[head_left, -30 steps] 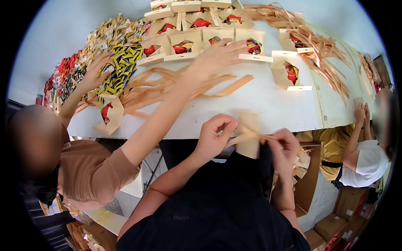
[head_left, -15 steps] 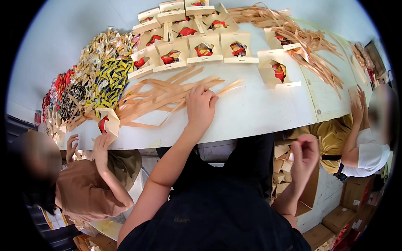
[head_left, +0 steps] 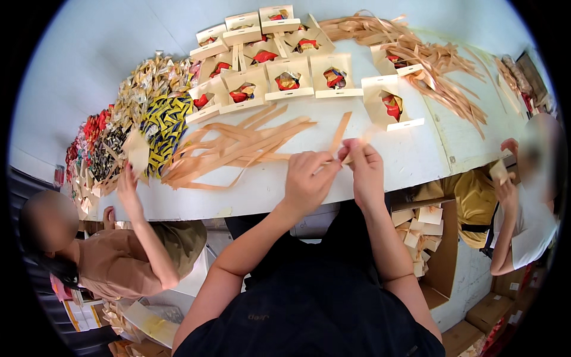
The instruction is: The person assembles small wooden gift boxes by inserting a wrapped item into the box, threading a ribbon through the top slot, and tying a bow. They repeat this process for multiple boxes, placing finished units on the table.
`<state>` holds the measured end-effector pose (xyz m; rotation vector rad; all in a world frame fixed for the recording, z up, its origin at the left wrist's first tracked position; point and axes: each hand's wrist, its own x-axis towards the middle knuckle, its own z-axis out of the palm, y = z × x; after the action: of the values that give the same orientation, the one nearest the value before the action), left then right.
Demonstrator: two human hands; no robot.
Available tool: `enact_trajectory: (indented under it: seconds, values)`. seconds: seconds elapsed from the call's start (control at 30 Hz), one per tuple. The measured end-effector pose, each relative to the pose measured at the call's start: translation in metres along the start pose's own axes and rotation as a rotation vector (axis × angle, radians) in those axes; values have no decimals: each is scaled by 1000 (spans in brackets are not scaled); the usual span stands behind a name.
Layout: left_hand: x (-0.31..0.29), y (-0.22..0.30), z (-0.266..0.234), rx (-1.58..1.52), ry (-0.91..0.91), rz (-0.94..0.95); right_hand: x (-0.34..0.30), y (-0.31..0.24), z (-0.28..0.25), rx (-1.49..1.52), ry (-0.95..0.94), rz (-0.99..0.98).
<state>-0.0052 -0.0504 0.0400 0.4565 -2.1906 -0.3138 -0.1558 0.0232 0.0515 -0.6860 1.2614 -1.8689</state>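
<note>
Above the table's near edge my left hand [head_left: 309, 183] and my right hand [head_left: 366, 172] are close together, both closed in a pinch. Between them they grip a peach satin ribbon [head_left: 341, 130]. One end stands up over my left fingers, and a blurred part rises above my right hand. Just left of my hands lies a loose pile of such ribbons [head_left: 244, 143]. Beyond are cream open boxes with star-shaped windows showing wrapped sweets; the nearest box [head_left: 373, 101] stands ahead of my right hand.
Wrapped sweets [head_left: 157, 125] are heaped at the left, and more ribbons [head_left: 440, 77] at the far right. A carton of pale pieces [head_left: 437, 262] stands below the table edge. One co-worker at the left holds a cream piece [head_left: 137, 152]; another at the right holds a small piece.
My right hand has come up from beside the table to meet my left. My left hand has drawn nearer with a ribbon from the pile. The left co-worker's box has left the near edge.
</note>
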Motion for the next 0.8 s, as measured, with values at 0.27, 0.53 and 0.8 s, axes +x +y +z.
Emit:
enact_trajectory:
  seconds: [0.27,0.53,0.8]
  values:
    - [-4,-53,2,62,-433,-211,-11,-75,-38,519,214,-359]
    - [0,-90,-11,311,-472,-268,-106,-198,-158,382,300,-1054]
    - [80,-37,23,125,-101,55,-121,-164,-85,152,364,-745]
